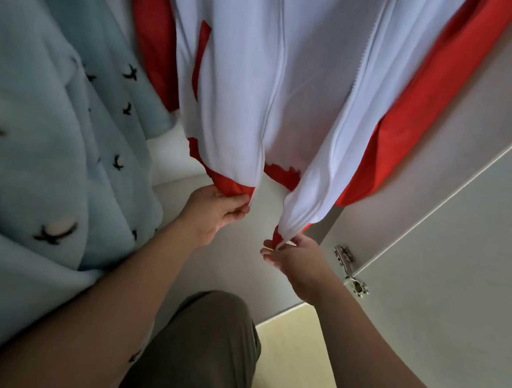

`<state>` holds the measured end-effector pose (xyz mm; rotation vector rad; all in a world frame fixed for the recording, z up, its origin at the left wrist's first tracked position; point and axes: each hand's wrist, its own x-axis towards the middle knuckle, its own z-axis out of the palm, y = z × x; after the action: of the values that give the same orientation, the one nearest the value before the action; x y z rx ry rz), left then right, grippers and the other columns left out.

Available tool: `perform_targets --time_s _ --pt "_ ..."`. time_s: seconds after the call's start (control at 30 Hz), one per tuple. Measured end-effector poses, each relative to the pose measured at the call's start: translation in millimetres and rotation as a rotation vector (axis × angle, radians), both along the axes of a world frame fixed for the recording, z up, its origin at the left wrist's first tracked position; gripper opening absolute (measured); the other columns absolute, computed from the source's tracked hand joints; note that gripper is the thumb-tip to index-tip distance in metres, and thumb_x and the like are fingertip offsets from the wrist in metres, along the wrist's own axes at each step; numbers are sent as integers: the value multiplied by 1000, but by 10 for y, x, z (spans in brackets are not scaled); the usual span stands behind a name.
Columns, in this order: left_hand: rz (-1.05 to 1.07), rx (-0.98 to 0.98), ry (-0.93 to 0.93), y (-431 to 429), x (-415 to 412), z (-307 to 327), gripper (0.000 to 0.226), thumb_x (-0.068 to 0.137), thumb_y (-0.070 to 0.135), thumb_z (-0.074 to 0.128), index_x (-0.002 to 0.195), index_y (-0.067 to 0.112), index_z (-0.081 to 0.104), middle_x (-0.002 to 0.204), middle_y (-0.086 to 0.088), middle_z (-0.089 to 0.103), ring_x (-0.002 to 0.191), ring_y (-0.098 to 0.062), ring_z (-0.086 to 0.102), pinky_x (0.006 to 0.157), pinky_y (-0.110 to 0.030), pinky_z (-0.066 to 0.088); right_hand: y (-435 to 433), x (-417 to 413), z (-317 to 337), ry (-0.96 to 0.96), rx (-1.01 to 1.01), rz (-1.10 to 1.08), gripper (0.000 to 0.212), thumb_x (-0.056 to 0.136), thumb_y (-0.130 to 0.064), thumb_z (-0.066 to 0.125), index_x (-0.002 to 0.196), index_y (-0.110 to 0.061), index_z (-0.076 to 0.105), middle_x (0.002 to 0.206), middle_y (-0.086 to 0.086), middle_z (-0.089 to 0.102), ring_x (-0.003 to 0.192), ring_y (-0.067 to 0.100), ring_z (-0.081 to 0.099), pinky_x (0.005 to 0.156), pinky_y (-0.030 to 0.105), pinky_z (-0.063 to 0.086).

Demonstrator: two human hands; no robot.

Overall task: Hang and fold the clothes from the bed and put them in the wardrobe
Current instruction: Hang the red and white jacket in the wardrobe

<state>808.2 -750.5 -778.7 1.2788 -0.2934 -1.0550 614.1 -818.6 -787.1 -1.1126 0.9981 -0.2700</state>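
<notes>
Red zip jacket with white lining [246, 79] being held at hem: one corner being gripped by left hand [213, 214], other corner being pinched by right hand [301, 264].

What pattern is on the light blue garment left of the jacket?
Small dark bird shapes on the light blue garment; head view.

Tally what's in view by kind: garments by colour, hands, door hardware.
Red-white jacket: 1
Blue fleece: 1
Hands: 2 (left hand, right hand, each on the jacket hem)
Hinge: 1
Total: 5
</notes>
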Motion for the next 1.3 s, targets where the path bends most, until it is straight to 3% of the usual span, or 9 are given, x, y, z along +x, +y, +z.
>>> perform_targets --time_s 0.1,0.17,0.33,0.53,0.7,0.87,1.03,1.17,1.3 --pt "-23 -6 -25 103 -74 80 19 83 2 78 100 0 70 84 -11 73 76 -20 71 75 -29 59 112 -85 -29 201 -338 80 16 93 -3 63 109 -2 61 86 12 75 82 29 75 89 52 57" --pt "-46 -12 -52 159 -105 116 18 84 3 78 100 1 70 79 -10 71 72 -19 69 73 -29 58 143 -98 -46 360 -538 95 15 95 -16 61 109 -11 58 87 6 75 76 20 74 81 46 59" --pt "-84 -42 -45 242 -162 256 18 84 6 78 100 1 71 80 -11 70 73 -19 70 71 -28 57 182 -53 115 550 -881 134 18 99 -38 56 102 -20 55 94 3 71 82 29 66 69 37 51" --pt "-102 -80 -87 273 -202 427 16 86 9 78 99 1 73 79 -11 72 73 -19 71 69 -26 57 260 -50 296 327 -1158 20 21 106 -21 44 95 -14 59 86 0 56 79 25 54 66 33 35" --pt "-198 -40 -218 273 -282 494 26 88 25 77 110 13 74 101 -2 77 97 -19 73 76 -30 57 378 -61 500 185 -1103 -24 21 104 -20 51 88 -10 61 76 -1 60 72 20 54 63 32 41" --pt "-378 -109 -139 257 -304 546 28 89 34 71 115 23 74 116 -7 74 107 -26 72 86 -39 57 426 -29 795 9 -765 -24 31 105 -33 48 85 -15 62 67 -7 63 60 6 56 60 19 46" --pt "-431 -234 -61 243 -269 539 22 97 19 64 113 11 75 117 -17 72 109 -33 70 88 -39 58 416 25 893 -42 -619 33 39 107 -36 43 82 -8 52 68 5 50 65 19 42 65 39 40" --pt "-365 -252 -81 237 -225 520 23 97 16 64 115 4 72 112 -17 74 100 -29 72 83 -32 57 396 2 942 -142 -572 177 30 107 -33 48 104 -6 61 91 17 67 77 16 54 71 37 44" --pt "-295 -258 44 207 -210 526 20 99 11 60 104 13 80 113 -11 75 101 -21 73 86 -28 58 380 22 883 -186 -602 301 23 99 -11 62 122 -13 57 98 33 55 84 24 50 78 49 48"
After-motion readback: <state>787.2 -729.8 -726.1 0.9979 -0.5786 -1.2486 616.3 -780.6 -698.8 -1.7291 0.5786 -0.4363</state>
